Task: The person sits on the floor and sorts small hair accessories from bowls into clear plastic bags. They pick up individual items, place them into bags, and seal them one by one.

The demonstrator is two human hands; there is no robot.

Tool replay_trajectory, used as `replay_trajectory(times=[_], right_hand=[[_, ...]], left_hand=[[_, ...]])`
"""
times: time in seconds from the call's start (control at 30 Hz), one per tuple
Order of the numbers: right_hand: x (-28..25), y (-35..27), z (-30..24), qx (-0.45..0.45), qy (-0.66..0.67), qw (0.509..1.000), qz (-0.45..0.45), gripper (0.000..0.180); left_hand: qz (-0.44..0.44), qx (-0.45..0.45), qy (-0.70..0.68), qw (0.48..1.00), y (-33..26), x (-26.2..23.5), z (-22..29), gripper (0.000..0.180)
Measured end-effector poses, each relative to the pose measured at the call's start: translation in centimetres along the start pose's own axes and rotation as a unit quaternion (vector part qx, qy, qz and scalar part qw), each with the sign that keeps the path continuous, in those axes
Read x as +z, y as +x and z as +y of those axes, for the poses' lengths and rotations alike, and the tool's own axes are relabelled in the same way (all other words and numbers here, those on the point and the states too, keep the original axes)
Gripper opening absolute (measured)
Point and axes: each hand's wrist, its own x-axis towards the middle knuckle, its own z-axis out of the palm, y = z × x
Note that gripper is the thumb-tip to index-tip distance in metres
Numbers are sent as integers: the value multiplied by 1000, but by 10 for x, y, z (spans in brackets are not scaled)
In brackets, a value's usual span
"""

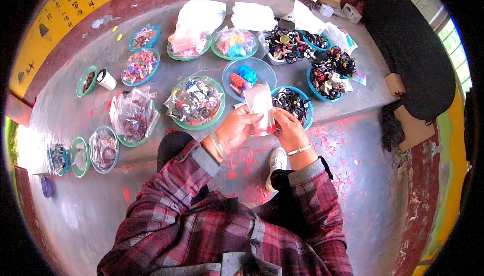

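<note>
Between my two hands is a small clear plastic bag [259, 103] with a whitish upper part and something red at its lower end. My left hand [236, 129] pinches the bag's left side between thumb and fingers. On the other side, my right hand [290, 129] closes its fingertips on the bag's lower right edge, by the red part. What the red part is, I cannot make out. Just beyond the bag stands a clear blue bowl [267, 69] holding red and blue bundles [244, 78]. A blue bowl of black hair ties [291, 103] is close to my right hand.
Several bowls stand on the grey ledge, including a green bowl of wrapped pieces [195, 102] and a bowl of colourful beads [139, 67]. White bags [201, 15] lie at the back. A white cup [106, 79] is left. Red scraps [333, 162] litter the floor; a black cushion-like object [411, 49] leans right.
</note>
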Motion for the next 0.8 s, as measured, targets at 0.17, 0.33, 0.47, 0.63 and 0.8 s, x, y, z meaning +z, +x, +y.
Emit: replay_trajectory(times=[0.17,0.33,0.47,0.63,0.8], right_hand=[[14,-7,-5,14,11,999,-47,20],[9,3,-1,-4,-42,999,2,10],[0,15,9,-60,-140,988,22,9],[14,13,13,-218,-455,852,140,9],[25,5,11,-325,-554,747,170,6]], left_hand=[[17,26,53,998,-11,-9,6,26],[22,16,93,995,-3,-16,5,27],[33,18,156,987,4,-31,-1,23],[68,-7,220,973,3,-33,-2,18],[73,-6,152,986,-1,-14,0,16]])
